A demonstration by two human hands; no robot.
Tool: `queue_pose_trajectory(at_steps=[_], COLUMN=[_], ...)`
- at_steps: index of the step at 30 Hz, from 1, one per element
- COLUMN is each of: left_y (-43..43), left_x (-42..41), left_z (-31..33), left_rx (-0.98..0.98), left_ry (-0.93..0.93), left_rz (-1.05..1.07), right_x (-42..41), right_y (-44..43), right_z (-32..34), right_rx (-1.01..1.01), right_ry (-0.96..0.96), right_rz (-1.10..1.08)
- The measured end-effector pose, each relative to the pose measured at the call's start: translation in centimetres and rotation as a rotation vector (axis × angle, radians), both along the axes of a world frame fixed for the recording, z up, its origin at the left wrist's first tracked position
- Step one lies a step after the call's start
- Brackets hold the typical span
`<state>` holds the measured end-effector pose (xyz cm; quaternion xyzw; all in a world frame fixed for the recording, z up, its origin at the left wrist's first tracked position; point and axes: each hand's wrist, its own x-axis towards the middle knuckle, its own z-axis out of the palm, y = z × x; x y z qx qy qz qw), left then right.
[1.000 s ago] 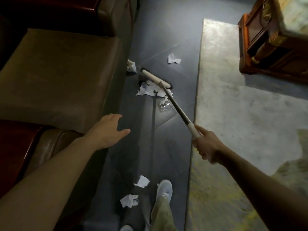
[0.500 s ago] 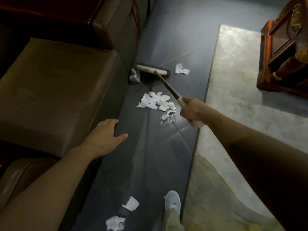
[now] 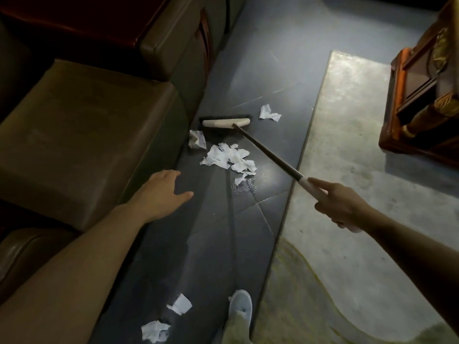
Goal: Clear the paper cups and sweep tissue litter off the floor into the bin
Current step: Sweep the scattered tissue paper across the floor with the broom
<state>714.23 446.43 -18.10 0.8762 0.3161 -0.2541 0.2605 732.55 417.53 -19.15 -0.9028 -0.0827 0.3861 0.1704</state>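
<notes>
Whereas a second ago the broom head (image 3: 226, 121) was slanted against the tissue pile (image 3: 229, 157), the head view now has it lying square across the floor (image 3: 173, 244) on the far side of that pile. Half a second ago the crumpled tissue (image 3: 197, 139) by the sofa (image 3: 87, 135) sat level with the head's left end. It now lies on the near side of the bristles, so one pull toward the person should probably gather both it and the pile. A loose tissue (image 3: 269, 114) lies off the head's right end and would likely be missed. Two more scraps (image 3: 180, 304) wait near the shoe (image 3: 240, 309), and a clear wrapper (image 3: 244, 187) lies just below the pile. No bin or paper cup shows, so the task seems far from finished.

The right hand (image 3: 340, 204) has drawn back over the rug (image 3: 347, 145). Its fingers are curled round the white grip of the broom handle (image 3: 268, 152), and the forefinger lies straight along it. The left hand (image 3: 161, 192) is spread, palm down, at the sofa seat's front edge and holds nothing. Whether it touches the cushion I cannot tell.
</notes>
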Motion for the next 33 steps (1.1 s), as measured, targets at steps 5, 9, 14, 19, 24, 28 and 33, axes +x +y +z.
queue_pose_trajectory(at_steps=[5, 9, 14, 19, 24, 28, 33], left_y=[0.2, 1.0, 2.3, 3.1, 3.4, 3.2, 2.4], left_x=[0.4, 0.1, -0.8, -2.1, -4.2, -6.6, -11.5], left_z=[0.5, -0.1, -2.0, -3.9, -4.2, -3.5, -2.9], left_rx=[0.025, 0.010, -0.033, -0.053, -0.074, -0.087, -0.093], left_ry=[-0.031, -0.037, -0.058, -0.042, -0.026, -0.067, -0.062], left_rz=[-0.004, -0.002, 0.044, 0.070, 0.038, -0.040, -0.164], right_x=[1.9, 6.7, 11.3, 8.5, -1.5, -11.4, -23.5], right_y=[3.0, 7.5, 9.2, 7.6, 4.1, 1.9, -0.2], right_z=[-1.7, -3.4, -7.3, -11.7, -13.1, -11.1, -8.6], right_rx=[0.075, 0.172, 0.176, 0.063, -0.009, -0.061, -0.020], right_ry=[-0.074, -0.110, 0.020, 0.102, 0.156, 0.180, 0.101], right_rz=[-0.132, -0.225, -0.346, -0.274, -0.264, -0.325, -0.257])
